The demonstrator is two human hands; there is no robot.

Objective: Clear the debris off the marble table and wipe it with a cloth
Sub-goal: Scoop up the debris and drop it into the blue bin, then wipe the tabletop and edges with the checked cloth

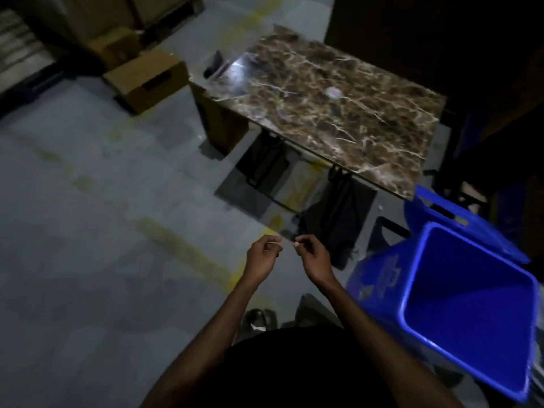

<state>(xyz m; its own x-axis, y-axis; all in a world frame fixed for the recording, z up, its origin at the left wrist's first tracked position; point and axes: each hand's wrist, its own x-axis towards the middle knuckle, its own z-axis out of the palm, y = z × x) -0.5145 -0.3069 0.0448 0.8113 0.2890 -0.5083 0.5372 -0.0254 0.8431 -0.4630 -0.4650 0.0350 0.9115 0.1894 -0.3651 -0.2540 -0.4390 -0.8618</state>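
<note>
Pretty dark and blurry shot, so a lot is hard to read. The far side at 12 to 2 o'clock is nearly black, and the blue bin [459, 293] at 4 o'clock runs off the right edge, lid flipped open. The print on its side is unreadable.

Both hands sit close together at about 6 o'clock, over the floor and well short of the table. The left hand [262, 257] and right hand [313, 257] each pinch an end of some thin pale strip [287, 242]; can't tell what it actually is.

The marble table [338, 113] is up at 1 o'clock: brown top with pale veins and a bright glare patch near its left corner. A small whitish blob [333, 92] lies mid-top, too smeared to identify. Cardboard boxes [147, 81] sit at 10 o'clock.
</note>
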